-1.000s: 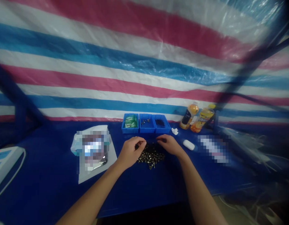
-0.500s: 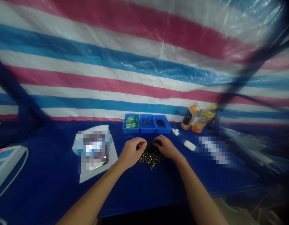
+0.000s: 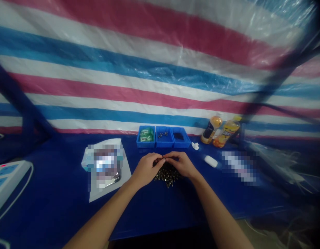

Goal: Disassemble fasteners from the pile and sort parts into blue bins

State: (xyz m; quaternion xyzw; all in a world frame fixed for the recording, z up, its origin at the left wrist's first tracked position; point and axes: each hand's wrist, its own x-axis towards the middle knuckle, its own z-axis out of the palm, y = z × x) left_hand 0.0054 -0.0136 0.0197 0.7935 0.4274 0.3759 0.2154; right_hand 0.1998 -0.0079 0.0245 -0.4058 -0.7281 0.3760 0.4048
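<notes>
Above the pile of small metal parts (image 3: 167, 175) on the blue table (image 3: 162, 211) | my left hand (image 3: 145, 168), right hand (image 3: 185, 165): fingertips together, can't tell if holding anything | probably two-handed fingertip work | next move needs steady fingers

Sheeting (image 3: 123, 91): striped red, white and blue. Tabletop (image 3: 160, 214): uniformly dark blue. Bins (image 3: 164, 142): brighter blue; packets (image 3: 146, 135) in one, green. Metal pile (image 3: 167, 176): brassy and dark, mottled. Rounded case (image 3: 211, 161): plain white. Bottles (image 3: 226, 134): orange-yellow, one dark-labelled, one yellow-capped.
</notes>
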